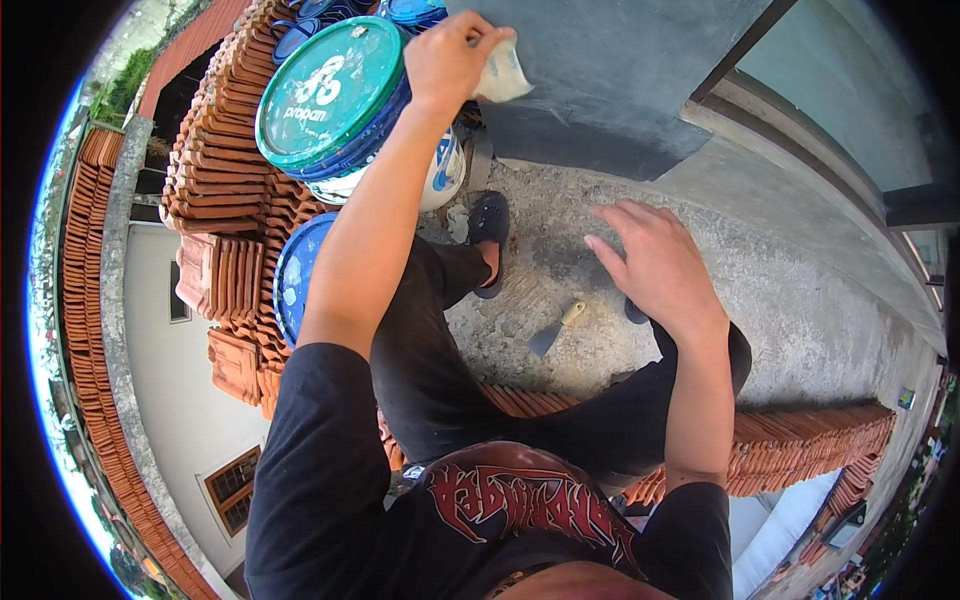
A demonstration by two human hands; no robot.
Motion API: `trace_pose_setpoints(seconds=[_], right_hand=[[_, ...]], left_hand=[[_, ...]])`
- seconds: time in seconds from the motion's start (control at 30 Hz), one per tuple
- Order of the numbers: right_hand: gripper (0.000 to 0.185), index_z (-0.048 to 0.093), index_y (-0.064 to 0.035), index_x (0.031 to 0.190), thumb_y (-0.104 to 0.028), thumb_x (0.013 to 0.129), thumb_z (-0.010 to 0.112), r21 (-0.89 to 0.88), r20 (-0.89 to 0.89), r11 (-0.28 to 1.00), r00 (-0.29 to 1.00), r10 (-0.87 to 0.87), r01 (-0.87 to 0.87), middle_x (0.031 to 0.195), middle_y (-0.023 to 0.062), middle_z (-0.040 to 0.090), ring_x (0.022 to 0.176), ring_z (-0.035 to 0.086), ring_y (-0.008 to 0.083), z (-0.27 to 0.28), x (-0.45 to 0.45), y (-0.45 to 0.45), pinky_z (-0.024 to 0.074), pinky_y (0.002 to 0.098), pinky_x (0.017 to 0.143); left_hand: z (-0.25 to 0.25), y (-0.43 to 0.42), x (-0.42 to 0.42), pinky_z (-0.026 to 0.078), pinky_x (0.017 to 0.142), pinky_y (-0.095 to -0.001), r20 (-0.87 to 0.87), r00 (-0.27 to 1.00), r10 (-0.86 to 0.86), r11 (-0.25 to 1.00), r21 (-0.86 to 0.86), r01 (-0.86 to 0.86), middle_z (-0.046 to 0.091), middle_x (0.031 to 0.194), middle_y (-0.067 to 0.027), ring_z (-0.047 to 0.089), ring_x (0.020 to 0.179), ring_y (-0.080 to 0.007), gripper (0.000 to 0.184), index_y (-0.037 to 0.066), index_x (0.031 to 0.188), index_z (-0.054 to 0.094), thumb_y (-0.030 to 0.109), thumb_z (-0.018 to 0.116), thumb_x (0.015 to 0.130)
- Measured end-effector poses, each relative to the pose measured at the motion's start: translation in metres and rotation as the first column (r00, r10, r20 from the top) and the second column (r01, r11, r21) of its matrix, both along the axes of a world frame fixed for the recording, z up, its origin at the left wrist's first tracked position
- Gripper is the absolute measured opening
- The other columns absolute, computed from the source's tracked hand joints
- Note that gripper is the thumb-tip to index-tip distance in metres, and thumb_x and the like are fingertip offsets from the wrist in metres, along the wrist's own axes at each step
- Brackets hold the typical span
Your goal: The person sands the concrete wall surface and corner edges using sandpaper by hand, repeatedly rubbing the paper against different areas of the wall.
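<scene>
My left hand (455, 58) pinches a small pale sheet (504, 72) against the dark grey wall (620, 80) at the top. The sheet looks like sandpaper and curls at its edge. Over the concrete floor (800, 340), my right hand (655, 262) is raised with its fingers apart and nothing in it. A putty knife (560, 330) with a pale handle lies on the floor between my legs, below and left of my right hand. Beside my left forearm stands a bucket with a green lid (330, 95).
Stacked roof tiles (225, 150) line the left side, and another row of tiles (810, 445) runs behind my legs. A blue lid (300, 275) is beside my left arm. A window frame (790, 120) is at the upper right.
</scene>
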State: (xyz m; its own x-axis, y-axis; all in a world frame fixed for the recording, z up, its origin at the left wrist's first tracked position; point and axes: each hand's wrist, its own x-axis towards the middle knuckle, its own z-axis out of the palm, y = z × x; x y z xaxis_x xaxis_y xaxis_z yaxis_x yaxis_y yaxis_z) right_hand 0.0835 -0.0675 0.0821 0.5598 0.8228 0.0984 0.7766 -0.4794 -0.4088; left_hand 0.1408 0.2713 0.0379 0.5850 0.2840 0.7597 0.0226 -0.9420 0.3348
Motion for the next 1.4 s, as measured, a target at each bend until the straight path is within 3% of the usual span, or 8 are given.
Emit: trace_pose_setpoints(seconds=[0.17, 0.4, 0.53, 0.73, 0.8, 1.07, 1.13, 1.4], right_hand=[[0.029, 0.069, 0.0001, 0.116, -0.02, 0.094, 0.068, -0.002, 0.003, 1.0, 1.0, 0.003, -0.003, 0.105, 0.0168, 0.07, 0.099, 0.067, 0.0365, 0.0, 0.0, 0.002, 0.0519, 0.0463, 0.092], [0.032, 0.069, -0.0012, 0.12, -0.023, 0.096, 0.067, -0.048, -0.055, 0.999, 0.998, -0.024, 0.022, 0.112, 0.0166, 0.07, 0.104, 0.066, 0.0381, 0.003, -0.003, 0.002, 0.0507, 0.0466, 0.097], [0.034, 0.069, -0.0016, 0.122, -0.025, 0.097, 0.067, -0.09, -0.079, 0.996, 0.997, -0.022, 0.015, 0.115, 0.0166, 0.07, 0.107, 0.065, 0.039, 0.004, -0.001, 0.004, 0.0502, 0.0469, 0.099], [0.034, 0.069, -0.0017, 0.122, -0.025, 0.097, 0.067, -0.052, -0.078, 0.999, 0.997, -0.021, 0.017, 0.115, 0.0164, 0.07, 0.106, 0.065, 0.0394, 0.004, -0.002, 0.003, 0.0505, 0.0469, 0.098], [0.034, 0.069, -0.0022, 0.122, -0.025, 0.097, 0.067, -0.059, -0.064, 0.998, 0.998, -0.013, 0.009, 0.115, 0.0163, 0.071, 0.106, 0.065, 0.04, 0.002, -0.001, 0.004, 0.0507, 0.0469, 0.098], [0.033, 0.069, -0.0024, 0.121, -0.025, 0.097, 0.066, -0.056, -0.061, 0.998, 0.998, -0.014, 0.01, 0.113, 0.0162, 0.07, 0.105, 0.065, 0.0387, 0.003, -0.002, 0.002, 0.0505, 0.0463, 0.097], [0.033, 0.069, -0.0023, 0.121, -0.025, 0.097, 0.067, -0.07, -0.061, 0.998, 0.998, -0.006, 0.002, 0.113, 0.016, 0.07, 0.104, 0.065, 0.0387, 0.0, -0.001, 0.003, 0.0505, 0.0463, 0.097], [0.031, 0.069, -0.0015, 0.119, -0.023, 0.096, 0.067, -0.059, -0.047, 0.998, 0.999, -0.003, 0.0, 0.11, 0.0158, 0.07, 0.102, 0.066, 0.0378, 0.0, -0.004, 0.007, 0.0507, 0.0463, 0.095]], left_hand=[[-0.026, 0.003, 0.003, 0.053, 0.057, -0.0358, -0.098, 0.995, 0.008, 0.998, 0.057, -0.003, 0.073, 0.072, -0.0029, 0.071, 0.064, -0.0239, 0.034, 0.013, 0.078, 0.075, 0.047, 0.083, 0.081], [-0.012, -0.003, -0.002, 0.054, 0.059, -0.0359, -0.121, 0.992, -0.017, 0.98, -0.199, -0.008, 0.074, 0.072, -0.0028, 0.071, 0.065, -0.0246, 0.035, 0.012, 0.079, 0.075, 0.046, 0.082, 0.082], [-0.024, 0.001, 0.002, 0.055, 0.062, -0.0379, -0.151, 0.989, 0.012, 0.999, 0.037, -0.007, 0.075, 0.073, -0.0039, 0.072, 0.067, -0.0257, 0.038, 0.012, 0.08, 0.075, 0.05, 0.08, 0.084], [-0.02, -0.003, 0.002, 0.056, 0.062, -0.0383, -0.2, 0.979, -0.032, 0.963, -0.268, -0.023, 0.074, 0.072, -0.0042, 0.072, 0.067, -0.0254, 0.036, 0.013, 0.082, 0.075, 0.048, 0.08, 0.084], [-0.04, 0.004, 0.005, 0.055, 0.061, -0.0387, -0.207, 0.978, -0.015, 1.0, 0.024, 0.02, 0.074, 0.073, -0.004, 0.072, 0.066, -0.026, 0.035, 0.013, 0.082, 0.075, 0.048, 0.081, 0.084], [-0.012, -0.013, 0.005, 0.054, 0.058, -0.0363, -0.096, 0.995, -0.041, 0.985, -0.17, 0.024, 0.074, 0.073, -0.0033, 0.072, 0.064, -0.0252, 0.035, 0.012, 0.079, 0.075, 0.047, 0.083, 0.081], [-0.032, -0.008, 0.011, 0.053, 0.057, -0.0358, -0.052, 0.998, -0.044, 0.999, 0.01, 0.045, 0.073, 0.073, -0.0023, 0.071, 0.063, -0.023, 0.035, 0.013, 0.079, 0.074, 0.046, 0.083, 0.082], [-0.026, -0.029, 0.019, 0.051, 0.055, -0.0351, 0.008, 0.998, -0.068, 0.997, -0.038, 0.068, 0.073, 0.072, 0.0004, 0.072, 0.065, -0.0212, 0.033, 0.013, 0.078, 0.072, 0.044, 0.082, 0.084]])
